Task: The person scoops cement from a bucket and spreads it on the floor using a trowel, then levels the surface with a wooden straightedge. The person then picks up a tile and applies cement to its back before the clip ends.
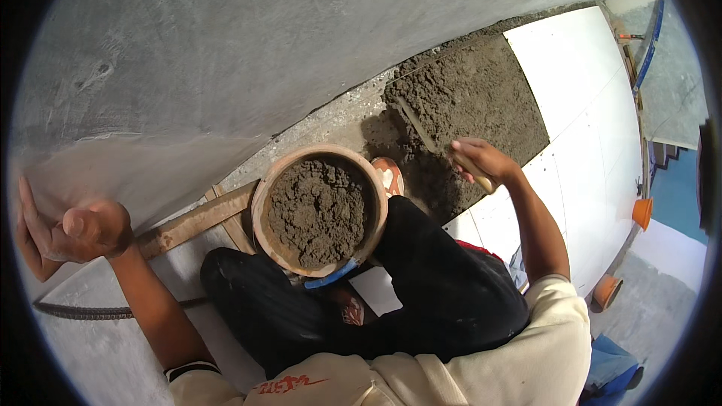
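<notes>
My right hand [481, 162] is closed round the wooden handle of a trowel [416, 124]. Its narrow blade points up and left, at the near left edge of a rough bed of wet grey mortar [496, 83]. Away to the left, my left hand [79, 231] has its fingers stretched out against the grey wall and holds nothing. Between my knees stands a round clay-coloured tub [258, 210], heaped with mortar [320, 214]. Large white tiles [579, 68] border the mortar bed on the right.
A wooden plank [199, 222] runs from the tub toward the left. The grey wall [226, 45] rises along the far side. Beyond the tiles are orange pots [643, 213] and a long blue bar [650, 45]. A ribbed dark rod [83, 312] lies at left.
</notes>
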`<move>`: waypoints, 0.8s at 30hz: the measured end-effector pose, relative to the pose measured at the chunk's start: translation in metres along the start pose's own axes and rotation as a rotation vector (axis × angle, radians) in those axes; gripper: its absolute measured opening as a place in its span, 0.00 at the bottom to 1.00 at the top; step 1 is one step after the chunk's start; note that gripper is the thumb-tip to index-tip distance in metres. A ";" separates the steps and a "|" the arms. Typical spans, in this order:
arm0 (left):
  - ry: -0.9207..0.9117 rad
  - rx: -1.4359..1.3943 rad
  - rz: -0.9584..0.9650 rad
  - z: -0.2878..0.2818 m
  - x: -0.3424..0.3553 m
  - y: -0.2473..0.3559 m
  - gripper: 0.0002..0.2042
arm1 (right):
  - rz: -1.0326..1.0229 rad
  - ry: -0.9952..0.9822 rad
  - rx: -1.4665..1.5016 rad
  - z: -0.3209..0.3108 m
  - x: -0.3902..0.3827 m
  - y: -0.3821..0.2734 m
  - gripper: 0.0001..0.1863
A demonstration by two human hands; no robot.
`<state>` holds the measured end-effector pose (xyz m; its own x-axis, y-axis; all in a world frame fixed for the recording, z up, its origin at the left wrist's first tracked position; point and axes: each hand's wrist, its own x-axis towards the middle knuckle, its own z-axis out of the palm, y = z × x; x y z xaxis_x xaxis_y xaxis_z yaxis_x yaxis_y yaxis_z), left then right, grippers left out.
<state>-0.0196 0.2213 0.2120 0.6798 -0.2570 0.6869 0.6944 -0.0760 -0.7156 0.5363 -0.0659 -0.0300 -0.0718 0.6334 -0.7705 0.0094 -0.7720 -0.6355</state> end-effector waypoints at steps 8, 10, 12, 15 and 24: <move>0.003 -0.061 -0.047 0.001 0.009 0.008 0.18 | -0.280 0.662 -1.219 -0.001 -0.028 0.017 0.21; -0.006 -0.103 -0.100 -0.002 0.004 0.008 0.17 | -0.199 0.716 -1.160 -0.022 0.004 0.015 0.22; -0.041 -0.077 -0.098 -0.006 -0.019 0.009 0.15 | -0.071 0.761 -1.145 -0.034 0.015 0.016 0.22; -0.136 0.039 -0.003 -0.012 -0.088 -0.004 0.17 | -0.054 0.858 -1.188 -0.019 -0.031 -0.014 0.21; 0.107 -0.341 -0.101 0.014 0.013 0.009 0.22 | -0.665 0.317 -1.990 0.192 -0.044 -0.121 0.20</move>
<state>-0.0013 0.2303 0.2168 0.5706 -0.3294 0.7522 0.6261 -0.4182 -0.6581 0.3467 -0.0101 0.0904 -0.3829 0.8711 -0.3075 0.8595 0.4580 0.2270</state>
